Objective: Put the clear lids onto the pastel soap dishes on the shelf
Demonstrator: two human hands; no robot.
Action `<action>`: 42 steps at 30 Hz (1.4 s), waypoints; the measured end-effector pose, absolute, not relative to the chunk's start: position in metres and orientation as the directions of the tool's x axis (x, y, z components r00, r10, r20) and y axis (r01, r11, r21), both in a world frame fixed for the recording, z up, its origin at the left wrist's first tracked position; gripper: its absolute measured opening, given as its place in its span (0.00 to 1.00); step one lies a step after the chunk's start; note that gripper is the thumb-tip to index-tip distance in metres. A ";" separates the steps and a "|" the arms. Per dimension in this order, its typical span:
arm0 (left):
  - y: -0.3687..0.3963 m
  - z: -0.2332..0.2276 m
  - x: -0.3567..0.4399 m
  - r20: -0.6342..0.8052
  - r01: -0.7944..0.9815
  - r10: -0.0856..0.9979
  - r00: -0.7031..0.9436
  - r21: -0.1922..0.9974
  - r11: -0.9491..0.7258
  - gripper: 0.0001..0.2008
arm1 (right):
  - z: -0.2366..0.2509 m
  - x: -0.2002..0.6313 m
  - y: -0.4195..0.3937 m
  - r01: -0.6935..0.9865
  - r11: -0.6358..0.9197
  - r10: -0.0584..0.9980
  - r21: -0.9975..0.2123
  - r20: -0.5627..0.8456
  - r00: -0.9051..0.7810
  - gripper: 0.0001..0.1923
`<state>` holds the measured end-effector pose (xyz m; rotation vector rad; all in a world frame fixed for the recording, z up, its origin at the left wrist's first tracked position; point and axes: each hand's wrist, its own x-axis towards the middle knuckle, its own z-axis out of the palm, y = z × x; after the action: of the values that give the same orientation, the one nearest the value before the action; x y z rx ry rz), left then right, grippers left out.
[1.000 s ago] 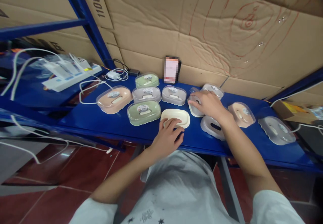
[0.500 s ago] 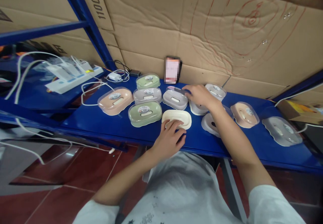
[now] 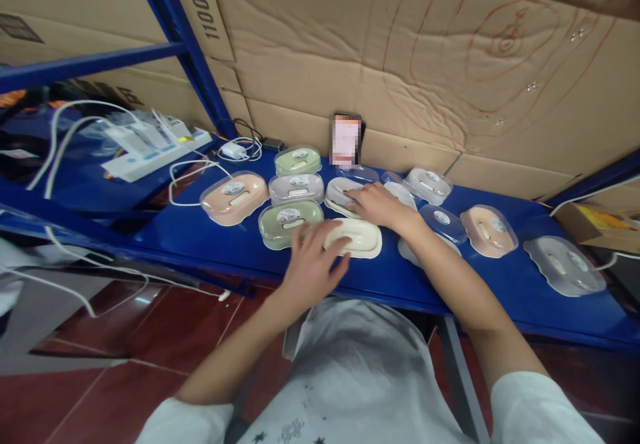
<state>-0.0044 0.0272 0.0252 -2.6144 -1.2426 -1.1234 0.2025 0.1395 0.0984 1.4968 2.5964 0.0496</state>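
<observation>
Left hand (image 3: 313, 264) lay flat, fingers spread, on the near-left end of the cream soap dish (image 3: 356, 237), pressing rather than gripping it. Right hand (image 3: 376, 205) rested just beyond, fingers curled onto the grey lidded box (image 3: 341, 194); firmness of hold could not be told. Cream dish sat at the near edge of the blue shelf (image 3: 210, 244), right of the green box (image 3: 287, 221).

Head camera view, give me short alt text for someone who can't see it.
A person's left hand rests on a cream soap dish base on a blue metal shelf, while the right hand touches a grey soap box behind it. About ten more lidded soap boxes lie around, in front of a cardboard wall.
</observation>
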 end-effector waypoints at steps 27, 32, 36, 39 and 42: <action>0.078 0.011 -0.103 0.593 0.705 0.805 0.035 0.556 -0.440 0.17 | 0.062 0.134 0.080 0.584 0.812 0.576 0.028 0.130 -0.807 0.23; 0.081 0.010 -0.103 0.537 0.679 0.839 0.090 0.583 -0.446 0.21 | 0.075 0.142 0.080 0.577 0.816 0.577 -0.022 0.083 -0.813 0.20; 0.072 0.008 -0.104 0.519 0.678 0.845 0.126 0.577 -0.456 0.27 | 0.104 0.162 0.080 0.575 0.802 0.591 -0.163 0.066 -0.804 0.16; 0.058 0.005 -0.103 0.506 0.679 0.841 0.192 0.550 -0.486 0.31 | 0.128 0.188 0.076 0.603 0.764 0.634 -0.229 0.098 -0.767 0.18; 0.046 -0.001 -0.099 0.439 0.716 0.835 0.333 0.458 -0.527 0.36 | 0.138 0.223 0.072 0.668 0.714 0.698 -0.209 0.132 -0.704 0.20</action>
<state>-0.0994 0.0460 -0.0008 -2.7086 -1.5955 -1.0829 0.2230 0.0720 0.1379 1.2475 3.0928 -0.2441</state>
